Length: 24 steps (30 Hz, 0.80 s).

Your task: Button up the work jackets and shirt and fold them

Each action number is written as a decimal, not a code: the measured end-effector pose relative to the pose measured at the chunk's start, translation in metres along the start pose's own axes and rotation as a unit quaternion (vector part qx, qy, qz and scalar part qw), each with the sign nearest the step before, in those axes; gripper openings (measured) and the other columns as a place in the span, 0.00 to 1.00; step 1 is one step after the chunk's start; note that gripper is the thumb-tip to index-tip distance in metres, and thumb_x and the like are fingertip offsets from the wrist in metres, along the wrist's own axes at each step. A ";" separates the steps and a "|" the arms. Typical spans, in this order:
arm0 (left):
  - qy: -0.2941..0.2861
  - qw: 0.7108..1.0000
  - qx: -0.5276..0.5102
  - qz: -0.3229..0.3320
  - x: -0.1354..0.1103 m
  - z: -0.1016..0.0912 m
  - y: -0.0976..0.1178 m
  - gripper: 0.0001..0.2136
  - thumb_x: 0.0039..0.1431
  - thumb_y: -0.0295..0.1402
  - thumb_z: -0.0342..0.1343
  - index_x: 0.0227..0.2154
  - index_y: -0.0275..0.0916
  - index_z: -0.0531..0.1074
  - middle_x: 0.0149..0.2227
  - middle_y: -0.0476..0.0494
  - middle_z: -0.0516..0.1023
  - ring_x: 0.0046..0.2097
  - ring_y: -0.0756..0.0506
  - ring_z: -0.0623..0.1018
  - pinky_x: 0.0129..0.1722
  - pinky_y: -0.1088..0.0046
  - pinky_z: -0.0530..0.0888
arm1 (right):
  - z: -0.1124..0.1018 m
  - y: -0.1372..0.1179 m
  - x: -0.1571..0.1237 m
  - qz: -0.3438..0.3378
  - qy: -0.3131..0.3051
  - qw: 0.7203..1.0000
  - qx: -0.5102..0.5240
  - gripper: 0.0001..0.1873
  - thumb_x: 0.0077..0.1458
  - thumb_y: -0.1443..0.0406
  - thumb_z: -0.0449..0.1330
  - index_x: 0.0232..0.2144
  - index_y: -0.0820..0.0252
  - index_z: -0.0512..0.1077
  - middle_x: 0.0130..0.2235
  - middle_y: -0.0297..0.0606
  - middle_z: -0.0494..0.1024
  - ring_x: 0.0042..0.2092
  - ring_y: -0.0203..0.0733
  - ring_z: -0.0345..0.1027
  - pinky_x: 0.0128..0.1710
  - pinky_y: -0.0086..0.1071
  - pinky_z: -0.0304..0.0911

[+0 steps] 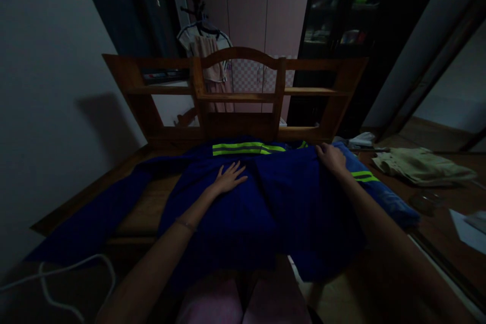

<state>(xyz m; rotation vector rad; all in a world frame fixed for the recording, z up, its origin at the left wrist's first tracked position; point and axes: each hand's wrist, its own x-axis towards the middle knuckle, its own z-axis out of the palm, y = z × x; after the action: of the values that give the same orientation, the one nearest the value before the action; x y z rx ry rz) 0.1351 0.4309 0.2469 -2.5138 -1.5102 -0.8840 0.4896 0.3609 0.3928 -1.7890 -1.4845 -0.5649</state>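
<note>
A dark blue work garment with yellow-green reflective stripes lies spread over a wooden desk. My left hand rests flat on the cloth near its middle, fingers spread. My right hand sits at the garment's far right part with the fingers curled on the fabric. One sleeve trails off to the left over the desk's edge.
A wooden shelf unit stands along the back of the desk. A folded beige garment and white papers lie at the right. A white cable loops at the lower left. Clothes hang on a rack behind.
</note>
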 end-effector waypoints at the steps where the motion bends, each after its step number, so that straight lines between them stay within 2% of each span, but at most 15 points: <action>1: -0.006 1.000 0.000 0.002 0.005 -0.002 -0.002 0.29 0.62 0.54 0.35 0.64 0.52 0.48 0.68 0.48 0.40 0.68 0.38 0.43 0.62 0.47 0.36 | 0.002 0.000 -0.003 0.002 -0.024 1.000 -0.003 0.23 0.60 0.54 0.51 0.43 0.69 0.73 0.41 0.57 0.76 0.44 0.55 0.70 0.40 0.38 0.60; 2: -0.011 1.000 0.001 0.004 0.009 -0.004 -0.004 0.29 0.62 0.54 0.35 0.64 0.52 0.48 0.68 0.47 0.40 0.68 0.38 0.43 0.62 0.47 0.37 | 0.003 -0.001 -0.012 0.004 -0.040 0.999 -0.003 0.23 0.59 0.54 0.53 0.43 0.70 0.72 0.40 0.57 0.76 0.43 0.55 0.70 0.40 0.39 0.61; 4: -0.016 1.000 0.002 0.012 0.011 -0.008 -0.006 0.29 0.62 0.53 0.36 0.64 0.51 0.48 0.68 0.46 0.41 0.68 0.39 0.44 0.62 0.48 0.38 | 0.001 -0.005 -0.041 -0.002 -0.023 1.000 0.000 0.26 0.58 0.54 0.55 0.47 0.72 0.70 0.41 0.58 0.75 0.44 0.57 0.70 0.40 0.41 0.62; 5: -0.018 1.000 0.001 0.015 0.010 -0.009 -0.006 0.29 0.62 0.53 0.36 0.64 0.51 0.48 0.68 0.46 0.41 0.68 0.39 0.44 0.62 0.48 0.38 | 0.001 -0.009 -0.060 -0.008 0.010 1.000 0.001 0.28 0.59 0.54 0.54 0.53 0.70 0.66 0.47 0.60 0.72 0.48 0.59 0.67 0.43 0.45 0.61; 6: -0.020 1.000 0.000 0.017 0.008 -0.011 -0.006 0.29 0.62 0.53 0.36 0.64 0.50 0.49 0.68 0.45 0.41 0.68 0.38 0.44 0.62 0.48 0.38 | 0.000 -0.014 -0.080 -0.045 0.093 0.995 0.013 0.29 0.59 0.54 0.54 0.56 0.68 0.63 0.52 0.60 0.68 0.51 0.60 0.64 0.46 0.47 0.60; 7: -0.021 1.000 0.000 0.016 0.006 -0.013 -0.003 0.29 0.62 0.53 0.37 0.63 0.49 0.51 0.68 0.43 0.42 0.68 0.38 0.43 0.61 0.47 0.38 | 0.001 -0.020 -0.100 -0.093 0.158 0.982 0.042 0.27 0.59 0.56 0.54 0.56 0.65 0.62 0.56 0.58 0.63 0.55 0.60 0.60 0.50 0.48 0.57; 8: -0.017 1.000 -0.001 0.013 0.003 -0.016 0.001 0.29 0.61 0.54 0.39 0.62 0.48 0.54 0.68 0.41 0.43 0.68 0.36 0.43 0.61 0.46 0.38 | 0.002 -0.027 -0.118 -0.135 0.189 0.969 0.080 0.23 0.60 0.58 0.53 0.55 0.61 0.64 0.57 0.54 0.62 0.57 0.58 0.58 0.52 0.48 0.56; 9: -0.006 1.000 -0.005 0.011 -0.001 -0.020 0.008 0.29 0.60 0.54 0.42 0.60 0.46 0.59 0.68 0.40 0.46 0.68 0.35 0.43 0.61 0.45 0.39 | 0.005 -0.034 -0.133 -0.180 0.172 0.961 0.120 0.17 0.61 0.59 0.52 0.50 0.59 0.68 0.55 0.51 0.65 0.55 0.54 0.61 0.52 0.45 0.58; 11: 0.032 0.999 -0.035 0.020 -0.010 -0.030 0.027 0.26 0.59 0.52 0.46 0.53 0.43 0.69 0.65 0.37 0.54 0.66 0.35 0.50 0.61 0.49 0.46 | 0.014 -0.045 -0.152 -0.269 0.052 0.942 0.192 0.12 0.63 0.62 0.50 0.40 0.56 0.73 0.46 0.44 0.72 0.46 0.46 0.68 0.46 0.38 0.63; 13: 0.060 0.991 -0.108 0.057 -0.022 -0.039 0.051 0.23 0.60 0.50 0.46 0.49 0.42 0.72 0.58 0.37 0.66 0.60 0.40 0.64 0.59 0.60 0.57 | 0.027 -0.050 -0.158 -0.310 -0.072 0.919 0.232 0.13 0.63 0.65 0.49 0.34 0.56 0.74 0.37 0.39 0.74 0.37 0.40 0.70 0.38 0.31 0.65; 14: 0.064 0.985 -0.146 0.071 -0.029 -0.041 0.063 0.22 0.61 0.49 0.45 0.48 0.42 0.73 0.53 0.38 0.71 0.54 0.42 0.70 0.56 0.64 0.62 | 0.034 -0.051 -0.158 -0.310 -0.107 0.914 0.239 0.13 0.63 0.65 0.49 0.33 0.56 0.74 0.36 0.38 0.73 0.35 0.38 0.70 0.36 0.30 0.65; 17: 0.058 0.972 -0.221 0.058 -0.051 -0.033 0.087 0.18 0.60 0.47 0.47 0.45 0.44 0.75 0.44 0.41 0.76 0.46 0.43 0.74 0.50 0.67 0.67 | 0.057 -0.048 -0.155 -0.279 -0.111 0.923 0.240 0.12 0.62 0.67 0.50 0.35 0.57 0.74 0.36 0.38 0.73 0.34 0.37 0.69 0.36 0.29 0.65; 20: 0.068 0.963 -0.260 0.005 -0.065 -0.008 0.094 0.15 0.60 0.42 0.48 0.42 0.44 0.76 0.42 0.43 0.78 0.45 0.43 0.75 0.48 0.68 0.68 | 0.069 -0.045 -0.158 -0.270 -0.084 0.928 0.244 0.13 0.62 0.67 0.50 0.39 0.57 0.74 0.38 0.39 0.72 0.37 0.39 0.69 0.38 0.30 0.65; 24: 0.118 0.963 -0.223 -0.095 -0.061 0.019 0.096 0.14 0.61 0.37 0.47 0.46 0.43 0.72 0.40 0.43 0.76 0.39 0.46 0.76 0.41 0.71 0.69 | 0.070 -0.047 -0.163 -0.278 -0.069 0.929 0.235 0.13 0.62 0.67 0.50 0.41 0.55 0.75 0.37 0.40 0.72 0.38 0.40 0.69 0.39 0.32 0.66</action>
<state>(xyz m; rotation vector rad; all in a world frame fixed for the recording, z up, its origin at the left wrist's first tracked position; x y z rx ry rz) 0.2019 0.3405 0.2207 -2.4352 -1.6398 -1.6556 0.3973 0.3125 0.2416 -1.0483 -2.0381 -0.3079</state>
